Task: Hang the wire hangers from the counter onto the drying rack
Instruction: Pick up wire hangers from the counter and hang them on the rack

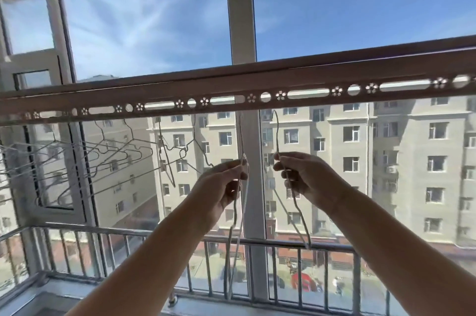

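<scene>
We pinched the left wire hanger (242, 140) in our left hand (226, 184) and the right wire hanger (279, 135) in our right hand (305, 179), both near upright, hooks reaching the drying rack rail (257, 78) straight above; whether either had caught, we couldn't tell.

The rack (231, 86) runs across up high, a bunch of hangers (103, 158) hangs under it on the left, the left grip (221, 186) holds the left hanger (238, 241) beside the right hanger (279, 135) in the right grip (306, 176), and the window (240, 19) and rail (283, 241) stand behind.
</scene>
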A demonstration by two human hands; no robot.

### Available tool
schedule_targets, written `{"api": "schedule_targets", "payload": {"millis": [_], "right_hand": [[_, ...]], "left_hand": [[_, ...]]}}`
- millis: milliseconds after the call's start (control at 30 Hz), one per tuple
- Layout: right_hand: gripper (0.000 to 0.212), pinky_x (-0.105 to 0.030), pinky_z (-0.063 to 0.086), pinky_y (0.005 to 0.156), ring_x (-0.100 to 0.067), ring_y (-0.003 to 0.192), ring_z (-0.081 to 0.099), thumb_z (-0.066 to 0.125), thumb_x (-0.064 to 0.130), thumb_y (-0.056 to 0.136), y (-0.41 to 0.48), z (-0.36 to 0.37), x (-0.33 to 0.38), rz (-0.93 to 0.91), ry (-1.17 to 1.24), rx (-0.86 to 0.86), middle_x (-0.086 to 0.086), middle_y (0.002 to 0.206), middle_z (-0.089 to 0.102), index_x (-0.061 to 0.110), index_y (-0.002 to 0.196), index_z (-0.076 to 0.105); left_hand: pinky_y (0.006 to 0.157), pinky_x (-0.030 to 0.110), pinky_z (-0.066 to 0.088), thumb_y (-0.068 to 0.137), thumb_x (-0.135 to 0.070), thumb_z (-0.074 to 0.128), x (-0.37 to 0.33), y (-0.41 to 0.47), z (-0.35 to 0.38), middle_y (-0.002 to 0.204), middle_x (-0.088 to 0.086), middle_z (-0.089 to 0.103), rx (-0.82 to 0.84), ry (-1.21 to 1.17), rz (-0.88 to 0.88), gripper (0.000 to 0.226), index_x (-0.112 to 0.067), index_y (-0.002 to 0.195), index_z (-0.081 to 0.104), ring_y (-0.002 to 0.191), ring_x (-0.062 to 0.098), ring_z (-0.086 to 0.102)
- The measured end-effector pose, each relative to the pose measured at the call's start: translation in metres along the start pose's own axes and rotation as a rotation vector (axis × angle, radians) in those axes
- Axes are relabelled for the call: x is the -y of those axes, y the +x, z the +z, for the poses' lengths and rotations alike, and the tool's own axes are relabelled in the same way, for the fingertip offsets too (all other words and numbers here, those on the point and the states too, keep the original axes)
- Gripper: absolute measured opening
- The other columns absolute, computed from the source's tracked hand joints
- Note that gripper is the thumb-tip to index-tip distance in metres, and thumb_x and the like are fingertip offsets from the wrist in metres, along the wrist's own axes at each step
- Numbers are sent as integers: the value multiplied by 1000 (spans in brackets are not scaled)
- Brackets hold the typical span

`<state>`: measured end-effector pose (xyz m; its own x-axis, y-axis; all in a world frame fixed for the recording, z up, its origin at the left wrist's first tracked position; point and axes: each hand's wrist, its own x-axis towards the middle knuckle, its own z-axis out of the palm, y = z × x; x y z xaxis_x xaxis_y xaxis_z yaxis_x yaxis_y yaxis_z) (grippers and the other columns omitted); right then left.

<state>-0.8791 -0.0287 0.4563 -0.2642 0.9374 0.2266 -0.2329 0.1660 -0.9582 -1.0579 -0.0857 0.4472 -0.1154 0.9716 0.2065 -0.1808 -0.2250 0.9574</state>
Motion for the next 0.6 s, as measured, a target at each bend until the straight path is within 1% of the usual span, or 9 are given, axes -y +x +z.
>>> {"api": "schedule_targets", "payload": {"millis": [100, 200, 300, 433, 533, 600], "right_hand": [[18, -22, 41, 54, -9, 59, 52, 53, 8, 91, 24, 0, 7, -33, -23, -3, -5, 78, 64, 4, 104, 64], [18, -24, 41, 59, -11, 63, 52, 52, 8, 91, 47, -4, 14, -60, -37, 11, -5, 78, 64, 4, 103, 64], [19, -25, 42, 63, -11, 66, 54, 52, 9, 91, 68, -8, 20, -78, -51, 34, -4, 80, 65, 4, 105, 63], [19, -24, 43, 65, -10, 68, 53, 51, 9, 92, 93, -9, 24, -91, -69, 46, -2, 80, 63, 4, 106, 63], [20, -25, 42, 64, -11, 66, 52, 51, 9, 91, 108, -9, 20, -83, -66, 63, -3, 79, 63, 4, 107, 63], [21, -26, 43, 64, -11, 66, 53, 52, 8, 91, 115, -10, 13, -61, -55, 68, -3, 79, 64, 3, 108, 62]], "left_hand": [[57, 23, 38, 90, -5, 54, -4, 25, 4, 71, 4, 62, 6, -33, 33, 20, -5, 105, 68, 64, 13, 46], [57, 23, 36, 91, -5, 54, -8, 47, 7, 68, 3, 63, -26, -59, 64, 21, -5, 107, 67, 63, 12, 47], [57, 23, 36, 91, -5, 53, -14, 67, 9, 69, 3, 63, -48, -56, 88, 20, -5, 105, 67, 62, 12, 46], [56, 21, 39, 91, -5, 53, -17, 92, 10, 72, 4, 61, -84, -37, 108, 20, -4, 106, 66, 62, 11, 47], [53, 19, 41, 90, -5, 54, -16, 109, 7, 74, 4, 62, -121, -10, 125, 21, -6, 106, 67, 61, 10, 48], [56, 20, 41, 90, -5, 55, -14, 115, 5, 75, 4, 62, -138, 2, 134, 22, -6, 108, 67, 64, 10, 48]]}}
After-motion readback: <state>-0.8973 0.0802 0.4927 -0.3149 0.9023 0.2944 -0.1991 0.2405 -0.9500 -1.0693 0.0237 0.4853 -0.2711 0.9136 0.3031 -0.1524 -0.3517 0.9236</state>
